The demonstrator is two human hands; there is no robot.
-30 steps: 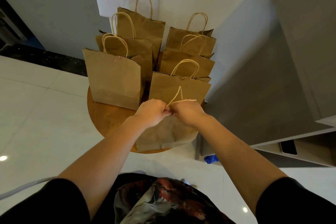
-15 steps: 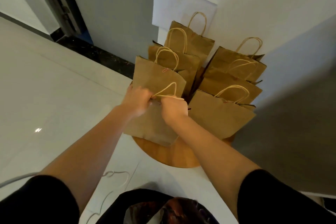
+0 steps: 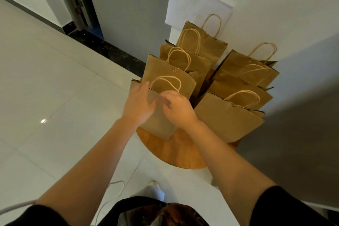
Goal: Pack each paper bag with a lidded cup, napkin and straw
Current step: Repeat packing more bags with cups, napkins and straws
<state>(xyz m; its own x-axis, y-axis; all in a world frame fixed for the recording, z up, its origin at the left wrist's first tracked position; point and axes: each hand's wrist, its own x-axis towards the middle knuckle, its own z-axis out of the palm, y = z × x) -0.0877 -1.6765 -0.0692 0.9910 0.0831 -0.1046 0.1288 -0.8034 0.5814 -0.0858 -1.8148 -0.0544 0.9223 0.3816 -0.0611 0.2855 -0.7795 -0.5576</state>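
Observation:
Several brown paper bags with twine handles stand in two rows on a round wooden table (image 3: 176,154). The nearest bag of the left row (image 3: 157,124) stands at the table's front-left edge, its handle (image 3: 165,80) upright. My left hand (image 3: 137,102) holds this bag's top edge from the left, fingers over the rim and thumb on the near face. My right hand (image 3: 177,108) is at the same rim from the right, fingers curled and blurred. The bag behind it (image 3: 165,71) has a pink paper clip (image 3: 176,70). No cup, napkin or straw shows.
The right row's front bag (image 3: 227,121) stands close beside my right wrist. White paper sheets (image 3: 192,5) lean on the wall behind the bags. A grey cabinet side (image 3: 293,134) rises at the right. White cables (image 3: 113,189) lie on the tiled floor by my feet.
Both hands carried the bag from the table's front right to its front left, where it now stands before the clipped bag. My fingers have loosened from a tight pinch at the handle.

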